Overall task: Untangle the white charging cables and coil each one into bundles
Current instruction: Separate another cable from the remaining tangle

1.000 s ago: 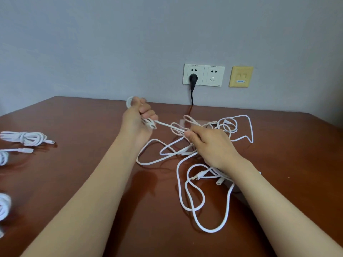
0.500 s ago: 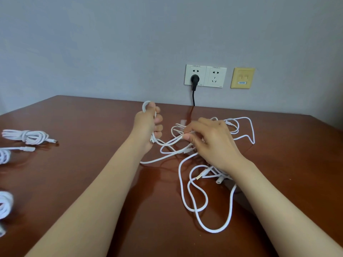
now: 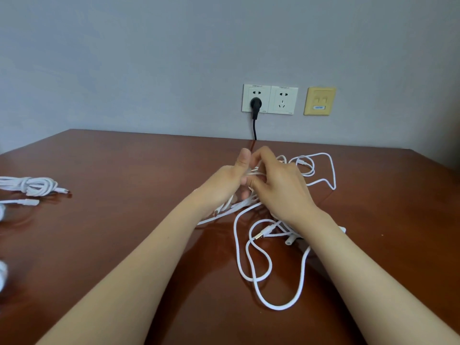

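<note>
White cables (image 3: pixel 278 307) in curled fingers (image 3: pixel 244 158) of left hand (image 3: pixel 224 186), right hand (image 3: pixel 281 189).

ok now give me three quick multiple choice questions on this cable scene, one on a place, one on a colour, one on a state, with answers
1. Where on the table does the coiled bundle lie?
A. far left
B. far right
C. at the near edge, between the arms

2. What colour is the plug in the wall socket?
A. white
B. black
C. yellow

3. What are the left hand and right hand doing?
A. resting flat on the table
B. hanging off the table's sides
C. gripping cable together at the tangle

Answers:
1. A: the bundle sits by the left edge of the view, well away from the hands.
2. B: the plug and its cord are black against the white socket.
3. C: both hands meet over the loose white loops, curled on cable.
</note>
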`<state>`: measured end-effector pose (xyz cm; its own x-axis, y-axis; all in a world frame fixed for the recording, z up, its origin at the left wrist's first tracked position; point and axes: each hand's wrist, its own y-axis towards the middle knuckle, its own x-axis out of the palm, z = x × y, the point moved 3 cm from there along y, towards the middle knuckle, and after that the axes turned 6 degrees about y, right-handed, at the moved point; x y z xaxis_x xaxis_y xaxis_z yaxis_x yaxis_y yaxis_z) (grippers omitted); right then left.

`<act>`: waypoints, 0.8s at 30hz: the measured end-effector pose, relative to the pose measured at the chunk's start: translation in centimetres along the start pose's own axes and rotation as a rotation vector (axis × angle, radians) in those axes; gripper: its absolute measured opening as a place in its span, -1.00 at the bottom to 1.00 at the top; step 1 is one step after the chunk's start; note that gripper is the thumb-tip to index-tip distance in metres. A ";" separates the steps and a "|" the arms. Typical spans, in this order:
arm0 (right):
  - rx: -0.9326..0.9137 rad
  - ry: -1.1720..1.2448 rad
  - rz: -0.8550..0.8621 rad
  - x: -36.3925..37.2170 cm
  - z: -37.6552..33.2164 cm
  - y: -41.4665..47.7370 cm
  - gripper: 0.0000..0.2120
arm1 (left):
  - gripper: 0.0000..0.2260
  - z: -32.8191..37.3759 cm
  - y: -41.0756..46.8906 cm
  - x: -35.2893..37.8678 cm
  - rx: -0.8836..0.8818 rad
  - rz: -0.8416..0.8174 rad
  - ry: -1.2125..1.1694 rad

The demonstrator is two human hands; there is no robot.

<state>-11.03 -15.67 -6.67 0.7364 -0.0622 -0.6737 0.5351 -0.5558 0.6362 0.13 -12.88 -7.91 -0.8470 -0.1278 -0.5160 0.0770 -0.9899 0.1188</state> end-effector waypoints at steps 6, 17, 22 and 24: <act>0.128 -0.135 -0.102 -0.3 1.5 -0.1 -0.79 | -0.66 -0.4 -0.7 0.4 -0.075 -0.294 -0.031; 0.117 -0.022 -0.162 0.2 2.0 -0.1 -0.87 | -0.65 -1.4 -0.2 0.2 -0.071 -0.183 -0.130; 0.153 -0.081 -0.166 0.0 2.2 0.1 -0.80 | -0.73 -1.9 0.4 -0.7 -0.087 -0.040 -0.308; 0.158 -0.133 -0.184 -0.1 2.4 0.2 -0.76 | -0.73 -2.0 0.6 -1.3 -0.098 0.050 -0.429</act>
<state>-11.99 -17.77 -7.37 0.5663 -0.0506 -0.8227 0.5762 -0.6894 0.4390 2.35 -13.42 -8.89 -0.9811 -0.1594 -0.1100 0.1555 -0.9869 0.0432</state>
